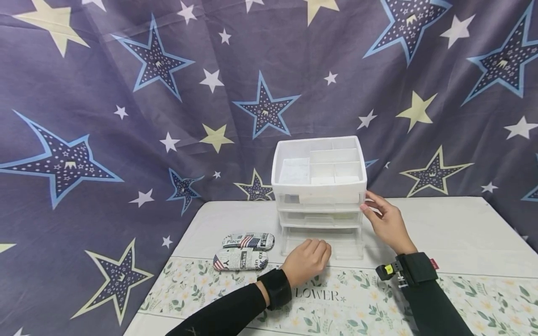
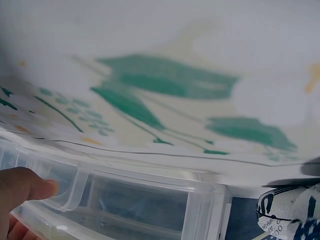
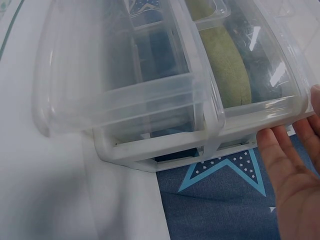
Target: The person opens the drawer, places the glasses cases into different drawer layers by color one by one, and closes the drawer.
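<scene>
A white plastic drawer unit [image 1: 319, 198] stands on the table with a divided tray on top. Its clear bottom drawer [image 1: 350, 249] juts out in front, and through the clear walls it looks bare inside. My left hand [image 1: 307, 261] is at the front of that drawer. In the left wrist view the thumb lies over the handle [image 2: 72, 192] with fingers curled below, gripping it. My right hand [image 1: 387, 225] rests its fingers against the unit's right side, near the upper drawers. Something green [image 3: 225, 65] shows inside the middle drawer in the right wrist view.
Left of the unit lie two rounded newsprint-patterned cases [image 1: 240, 259], one behind the other. A floral cloth strip [image 1: 201, 284] runs along the front of the white table [image 1: 437, 224]. A star-patterned curtain [image 1: 294, 56] hangs close behind the unit.
</scene>
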Tool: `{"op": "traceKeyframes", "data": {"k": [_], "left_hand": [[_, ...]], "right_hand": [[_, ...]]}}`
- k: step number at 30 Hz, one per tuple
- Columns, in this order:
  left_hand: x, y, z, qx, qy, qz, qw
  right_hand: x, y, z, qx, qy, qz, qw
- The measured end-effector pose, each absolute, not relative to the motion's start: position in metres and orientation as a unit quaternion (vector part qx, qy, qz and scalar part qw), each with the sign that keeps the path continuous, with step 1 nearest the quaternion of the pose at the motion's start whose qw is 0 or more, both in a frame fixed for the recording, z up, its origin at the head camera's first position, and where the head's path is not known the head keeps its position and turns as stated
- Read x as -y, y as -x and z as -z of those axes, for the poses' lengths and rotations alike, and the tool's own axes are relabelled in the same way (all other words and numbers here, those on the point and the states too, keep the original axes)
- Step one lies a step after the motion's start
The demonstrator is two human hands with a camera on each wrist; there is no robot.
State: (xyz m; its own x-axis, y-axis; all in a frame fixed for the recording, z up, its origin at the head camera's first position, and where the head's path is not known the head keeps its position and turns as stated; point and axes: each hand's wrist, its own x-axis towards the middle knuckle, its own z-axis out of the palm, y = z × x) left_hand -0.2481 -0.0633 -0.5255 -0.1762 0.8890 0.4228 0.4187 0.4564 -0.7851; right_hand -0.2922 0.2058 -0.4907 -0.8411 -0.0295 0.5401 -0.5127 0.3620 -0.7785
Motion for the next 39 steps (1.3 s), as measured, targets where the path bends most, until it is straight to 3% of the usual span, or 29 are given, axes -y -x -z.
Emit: {"op": "traceKeyframes", "data": {"k": [11, 18, 29, 39], "left_hand": [[0.064, 0.246, 0.526, 0.712, 0.457, -0.25, 0.472], [0.066, 0.237, 0.523, 0.728, 0.453, -0.257, 0.447], [0.065, 0.218, 0.492, 0.706, 0.463, -0.263, 0.467], [0.065, 0.221, 0.507, 0.719, 0.467, -0.247, 0.452]], "right_hand": [[-0.204, 0.29, 0.488, 0.798, -0.167, -0.535, 0.224], [-0.205, 0.29, 0.489, 0.796, -0.168, -0.537, 0.221], [-0.205, 0.29, 0.489, 0.798, -0.165, -0.538, 0.216], [-0.205, 0.291, 0.491, 0.797, -0.173, -0.535, 0.22]]}}
